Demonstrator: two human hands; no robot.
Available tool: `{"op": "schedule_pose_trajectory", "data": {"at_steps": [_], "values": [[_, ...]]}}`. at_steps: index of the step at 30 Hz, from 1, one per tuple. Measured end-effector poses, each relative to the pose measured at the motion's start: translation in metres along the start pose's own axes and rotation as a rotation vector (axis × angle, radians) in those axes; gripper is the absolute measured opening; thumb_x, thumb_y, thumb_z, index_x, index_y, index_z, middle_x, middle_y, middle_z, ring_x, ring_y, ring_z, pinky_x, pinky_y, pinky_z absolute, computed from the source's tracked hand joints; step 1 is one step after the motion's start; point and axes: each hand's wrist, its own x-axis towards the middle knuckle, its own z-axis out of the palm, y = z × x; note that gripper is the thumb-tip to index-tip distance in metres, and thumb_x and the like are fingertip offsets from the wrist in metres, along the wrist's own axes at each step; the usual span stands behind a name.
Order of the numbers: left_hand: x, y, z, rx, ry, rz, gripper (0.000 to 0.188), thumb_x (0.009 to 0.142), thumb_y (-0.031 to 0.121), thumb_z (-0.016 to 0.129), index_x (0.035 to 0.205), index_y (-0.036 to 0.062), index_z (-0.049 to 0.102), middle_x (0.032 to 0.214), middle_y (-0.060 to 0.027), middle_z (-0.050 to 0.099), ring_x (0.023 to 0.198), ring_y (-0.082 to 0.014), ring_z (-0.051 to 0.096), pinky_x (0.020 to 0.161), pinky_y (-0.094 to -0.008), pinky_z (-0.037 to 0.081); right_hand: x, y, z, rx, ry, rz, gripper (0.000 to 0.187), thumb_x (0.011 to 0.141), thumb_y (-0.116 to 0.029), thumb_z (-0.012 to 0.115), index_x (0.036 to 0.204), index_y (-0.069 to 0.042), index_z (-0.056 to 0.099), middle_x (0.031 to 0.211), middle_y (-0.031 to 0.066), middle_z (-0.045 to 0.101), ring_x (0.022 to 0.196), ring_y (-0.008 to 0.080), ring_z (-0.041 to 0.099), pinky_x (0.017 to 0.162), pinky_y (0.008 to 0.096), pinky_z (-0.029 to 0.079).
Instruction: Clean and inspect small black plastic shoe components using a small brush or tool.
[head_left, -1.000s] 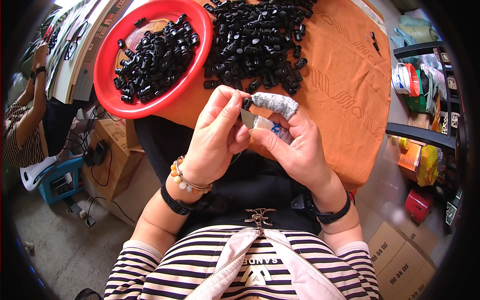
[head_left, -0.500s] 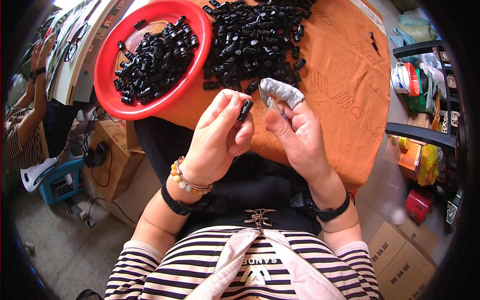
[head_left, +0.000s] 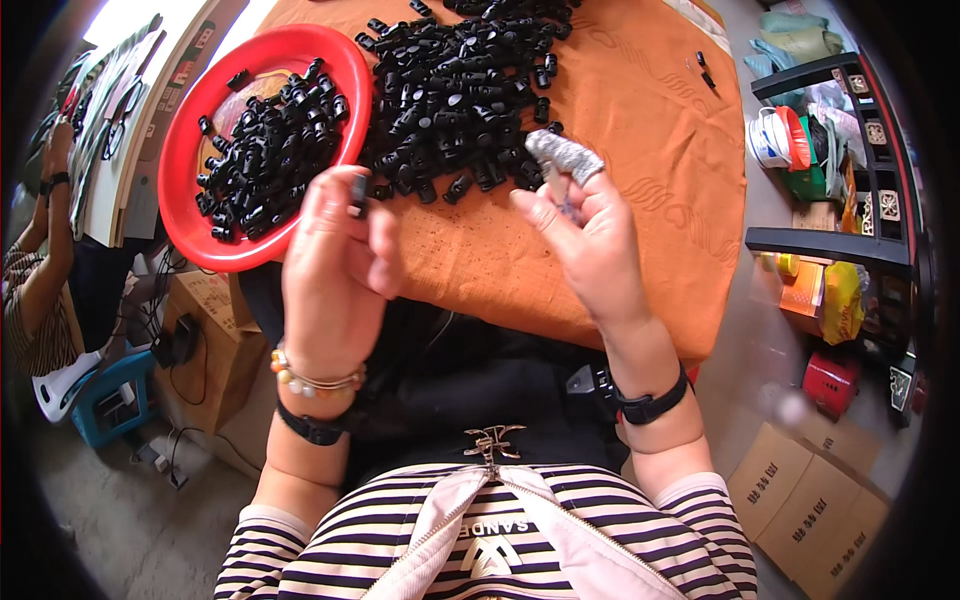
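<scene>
My left hand point(head_left: 335, 275) pinches one small black plastic cord lock point(head_left: 358, 190) between thumb and fingers, just by the right rim of a red round tray point(head_left: 176, 195). Inside that tray lies a heap of similar black cord locks point(head_left: 265, 150). My right hand point(head_left: 602, 245) hovers over the orange cloth, closed on a small knife blade point(head_left: 556, 187) that shows only in part. A grey knitted sleeve point(head_left: 570, 152) covers its index finger. Beyond both hands spreads a larger pile of black cord locks point(head_left: 455, 110).
An orange cloth point(head_left: 660, 240) covers the table, with dark crumbs near the pile. Two small dark pieces point(head_left: 706, 72) lie at its far right. Black shelving point(head_left: 830, 243) and cardboard boxes point(head_left: 800, 490) stand right. Left are a blue stool point(head_left: 110, 400) and another person's arm point(head_left: 55, 230).
My left hand has moved left with the cord lock, away from the blade and over to the red tray. My right hand stays over the cloth, still holding the blade. The view has shifted slightly.
</scene>
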Motion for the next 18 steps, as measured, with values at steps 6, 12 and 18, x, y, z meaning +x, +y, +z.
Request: {"op": "schedule_pose_trajectory", "data": {"at_steps": [6,12,18], "values": [[0.018,0.042,-0.042,-0.099,-0.244,0.284,0.041,0.095,0.018,0.036,0.134,0.0084,0.027,0.136,-0.02,0.033,0.11,-0.0263,0.053,0.078,-0.0309,0.053,0.02,0.016,-0.036,-0.462,0.189,-0.108,0.042,0.077,-0.007,0.065,0.117,-0.002,0.05,0.091,0.0069,0.059,0.071,0.0107,0.053,0.067,0.0255,0.046],[0.02,0.046,-0.042,-0.024,-0.201,0.292,0.046,0.095,0.018,0.038,0.136,0.0084,0.022,0.132,-0.0211,0.039,0.104,-0.0245,0.056,0.076,-0.029,0.053,0.027,0.013,-0.027,-0.666,0.227,-0.149,0.044,0.075,-0.008,0.065,0.116,-0.004,0.05,0.081,0.0116,0.062,0.071,0.0222,0.062,0.064,0.0317,0.048],[0.019,0.015,-0.012,0.033,-0.164,0.01,0.03,0.094,0.016,0.04,0.12,0.0018,0.042,0.086,-0.0085,0.059,0.067,-0.011,0.058,0.06,-0.0214,0.047,0.031,0.02,-0.028,-0.814,0.221,-0.188,0.046,0.073,-0.007,0.065,0.116,-0.005,0.05,0.083,0.0121,0.063,0.072,0.0274,0.063,0.064,0.0353,0.049]]}}
